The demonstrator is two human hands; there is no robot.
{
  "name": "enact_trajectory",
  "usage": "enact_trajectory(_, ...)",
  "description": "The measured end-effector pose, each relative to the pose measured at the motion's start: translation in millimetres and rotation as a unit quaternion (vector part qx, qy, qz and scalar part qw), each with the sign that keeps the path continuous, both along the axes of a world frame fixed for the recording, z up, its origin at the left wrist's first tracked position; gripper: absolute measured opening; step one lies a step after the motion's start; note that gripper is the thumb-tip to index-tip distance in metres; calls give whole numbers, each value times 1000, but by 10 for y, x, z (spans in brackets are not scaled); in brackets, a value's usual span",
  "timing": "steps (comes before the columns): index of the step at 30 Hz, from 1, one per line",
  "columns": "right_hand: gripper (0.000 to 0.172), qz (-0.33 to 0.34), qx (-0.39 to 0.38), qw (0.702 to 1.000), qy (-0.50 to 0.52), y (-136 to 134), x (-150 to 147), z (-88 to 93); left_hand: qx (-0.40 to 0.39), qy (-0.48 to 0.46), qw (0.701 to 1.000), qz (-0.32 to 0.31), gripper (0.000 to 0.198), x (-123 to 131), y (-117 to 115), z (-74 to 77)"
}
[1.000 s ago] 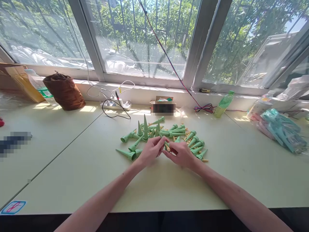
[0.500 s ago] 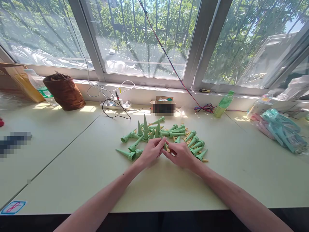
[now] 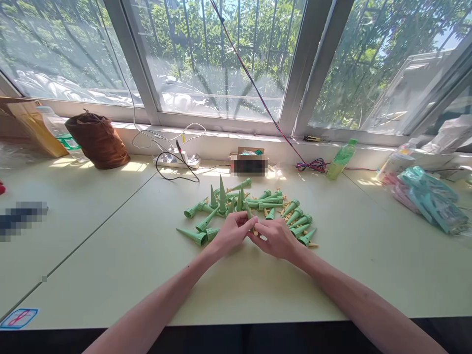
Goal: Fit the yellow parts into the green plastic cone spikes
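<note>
My left hand (image 3: pixel 235 230) is closed around a green plastic spike (image 3: pixel 248 211), its pointed end showing above the fingers. Close against it, my right hand (image 3: pixel 275 237) pinches a small tan peg (image 3: pixel 255 232) at the spike's lower end. Fingers hide how far the peg sits in the spike. Behind the hands stand several upright green spikes (image 3: pixel 221 194). More spikes lie on their sides to the left (image 3: pixel 197 236) and right (image 3: pixel 300 229), with loose tan pegs (image 3: pixel 313 245) among those on the right.
A pale table (image 3: pixel 236 290) carries the pile. Toward the window are a brown drawstring bag (image 3: pixel 96 140), a power strip (image 3: pixel 177 158), a small box (image 3: pixel 250 162), coiled wire (image 3: pixel 312 165) and a green bottle (image 3: pixel 341 158). Teal plastic packets (image 3: pixel 435 196) lie at the right.
The spike and peg have tilted more upright between my hands, and my fingers have closed in nearer around the peg. The pile looks the same.
</note>
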State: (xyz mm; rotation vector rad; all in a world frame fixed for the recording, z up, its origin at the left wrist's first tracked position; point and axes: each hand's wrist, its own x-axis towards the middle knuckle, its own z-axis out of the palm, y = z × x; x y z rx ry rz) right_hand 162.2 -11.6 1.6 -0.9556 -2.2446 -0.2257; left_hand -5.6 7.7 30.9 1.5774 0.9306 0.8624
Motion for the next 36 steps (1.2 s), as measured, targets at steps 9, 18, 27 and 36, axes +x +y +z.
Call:
enact_trajectory(9, 35, -5, 16, 1000, -16, -18, -12, 1, 3, 11, 1000, 2, 36, -2, 28, -56)
enact_trajectory(18, 37, -12, 27, 999, -19, -25, -18, 0, -20, 5, 1000, -1, 36, 2, 31, -69)
enact_trajectory(27, 36, -11, 31, 999, -14, -29, -29, -12, -40, -11, 999, -10, 37, -1, 36, -88)
enact_trajectory(36, 40, -18, 31, 999, -11, 23, -31, -32, -39, -30, 999, -5, 33, -14, 44, -104)
